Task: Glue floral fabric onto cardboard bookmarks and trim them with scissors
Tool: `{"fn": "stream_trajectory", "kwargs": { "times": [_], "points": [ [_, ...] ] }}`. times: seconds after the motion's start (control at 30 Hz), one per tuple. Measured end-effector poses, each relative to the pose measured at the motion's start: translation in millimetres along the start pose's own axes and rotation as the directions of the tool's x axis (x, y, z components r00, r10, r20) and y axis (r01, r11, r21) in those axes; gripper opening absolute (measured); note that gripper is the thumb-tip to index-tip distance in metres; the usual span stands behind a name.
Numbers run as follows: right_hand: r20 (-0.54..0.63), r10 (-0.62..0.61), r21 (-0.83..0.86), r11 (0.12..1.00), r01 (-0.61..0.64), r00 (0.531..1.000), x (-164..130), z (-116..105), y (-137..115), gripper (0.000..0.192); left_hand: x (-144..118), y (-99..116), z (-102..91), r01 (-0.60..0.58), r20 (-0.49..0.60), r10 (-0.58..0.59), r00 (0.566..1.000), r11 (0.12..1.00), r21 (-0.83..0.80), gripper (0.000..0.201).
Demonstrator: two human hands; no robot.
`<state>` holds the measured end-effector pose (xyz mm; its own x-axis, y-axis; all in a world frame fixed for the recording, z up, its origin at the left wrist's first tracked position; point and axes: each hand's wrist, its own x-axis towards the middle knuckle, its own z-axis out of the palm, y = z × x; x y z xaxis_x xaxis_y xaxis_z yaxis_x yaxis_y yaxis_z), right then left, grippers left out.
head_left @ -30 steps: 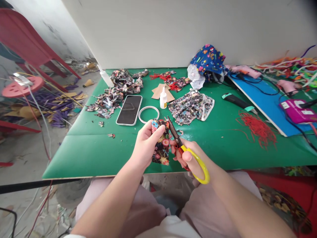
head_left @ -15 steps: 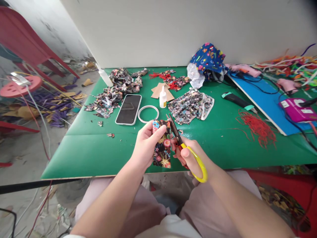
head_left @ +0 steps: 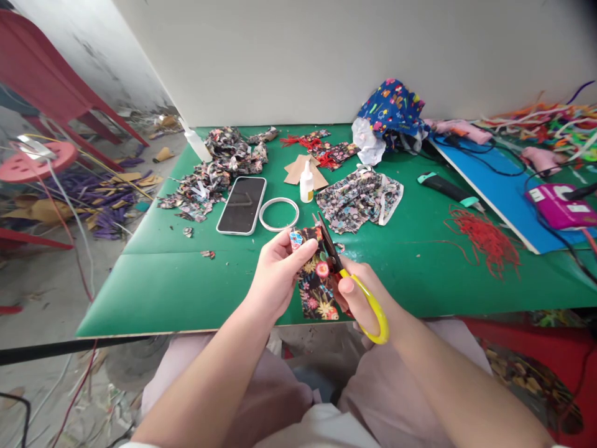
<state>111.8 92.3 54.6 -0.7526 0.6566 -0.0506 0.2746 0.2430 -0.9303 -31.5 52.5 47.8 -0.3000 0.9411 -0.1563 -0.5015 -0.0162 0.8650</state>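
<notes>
My left hand (head_left: 276,269) pinches a strip of dark floral fabric (head_left: 317,292) near its upper end, thumb on top, with the rest hanging down over the table's front edge. In my right hand (head_left: 361,292) is a pair of scissors (head_left: 373,308) with yellow handles and dark blades. The blades point up and away, right along the fabric's right edge, slightly apart at the tips. Whether they bite into the cloth I cannot tell. Just beyond my hands lie a white ring of tape (head_left: 265,219) and a white glue bottle (head_left: 306,183).
A phone (head_left: 241,205) lies left of the ring, beside a heap of fabric scraps (head_left: 228,155). Patterned cloth (head_left: 357,199), a utility knife (head_left: 448,190), red threads (head_left: 485,239) and a blue board (head_left: 489,193) occupy the right side. The green table (head_left: 177,286) ends close to my lap.
The lower part of the fabric strip has swung right, toward and partly behind the scissors and my right fingers. Both hands stay in nearly the same place.
</notes>
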Motion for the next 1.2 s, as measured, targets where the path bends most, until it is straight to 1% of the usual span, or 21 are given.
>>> {"fn": "stream_trajectory", "kwargs": {
  "times": [0.17,0.3,0.5,0.77,0.97,1.07,1.2],
  "points": [
    [-0.023,-0.017,0.021,1.0,0.018,1.0,0.3,1.0,-0.2,0.084,-0.9,-1.5,-1.4,0.038,0.011,-0.038,0.999,0.999,0.014,0.018],
    [-0.008,-0.019,0.027,0.999,0.02,1.0,0.2,0.7,-0.2,0.086,-0.7,-0.7,-1.5,0.037,0.007,-0.037,0.999,0.999,0.01,0.019],
    [-0.001,-0.013,0.001,1.0,0.013,1.0,0.5,0.2,0.0,0.078,-0.7,0.9,-0.9,0.049,-0.001,-0.049,0.999,0.999,-0.012,0.018],
    [-0.008,-0.007,0.004,1.0,0.007,1.0,0.5,1.0,-1.5,0.077,-1.3,0.5,-1.1,0.048,-0.007,-0.048,0.999,0.999,-0.013,0.019],
    [-0.02,0.026,-0.017,1.0,-0.026,0.999,0.0,1.6,-0.7,0.079,-1.1,0.0,-0.7,0.091,0.016,-0.091,0.996,0.996,-0.026,0.02],
    [-0.038,0.024,-0.014,1.0,-0.024,0.999,-0.1,1.9,-2.2,0.077,-1.5,-0.7,-1.5,0.09,0.016,-0.089,0.996,0.996,-0.021,0.02],
    [-0.062,0.047,-0.065,0.997,-0.051,0.997,-0.3,1.6,-4.6,0.073,-1.4,-1.4,-2.8,0.077,0.018,-0.077,0.997,0.997,-0.007,0.021]
  ]
}}
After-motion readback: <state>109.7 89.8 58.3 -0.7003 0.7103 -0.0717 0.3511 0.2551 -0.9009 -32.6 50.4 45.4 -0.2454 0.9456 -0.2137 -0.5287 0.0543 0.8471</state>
